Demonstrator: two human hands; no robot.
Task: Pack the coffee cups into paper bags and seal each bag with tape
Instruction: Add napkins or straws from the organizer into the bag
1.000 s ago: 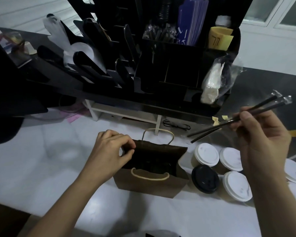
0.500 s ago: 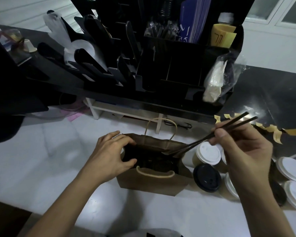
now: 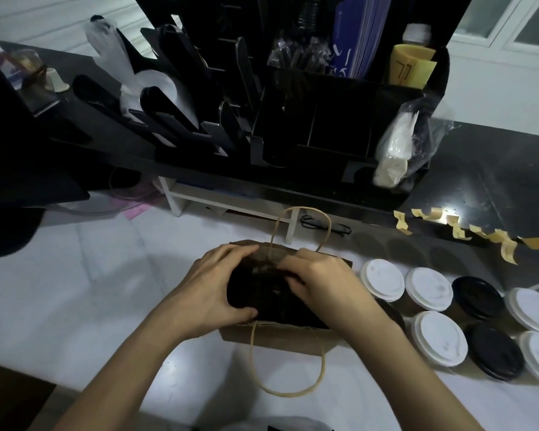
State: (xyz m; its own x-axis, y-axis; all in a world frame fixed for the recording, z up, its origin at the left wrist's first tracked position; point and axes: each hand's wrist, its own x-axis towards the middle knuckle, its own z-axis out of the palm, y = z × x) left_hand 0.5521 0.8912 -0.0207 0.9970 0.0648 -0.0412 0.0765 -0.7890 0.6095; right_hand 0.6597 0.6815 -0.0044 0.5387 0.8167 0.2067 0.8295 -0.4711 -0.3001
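Near the desk's (image 3: pixel 75 290) front edge, left hand (image 3: pixel 212 293) and right hand (image 3: pixel 321 281) grip the creased brown paper bag (image 3: pixel 280 337) at its rim; round-lidded cups (image 3: pixel 439 340) stand beside it.

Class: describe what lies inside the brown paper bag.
Only a dark interior shows in the paper bag. The left hand and right hand hold its mouth, covering much; contents cannot be identified.

Cups (image 3: pixel 430 309) right of bag (image 3: pixel 280 339); organizer (image 3: pixel 324 126) behind.
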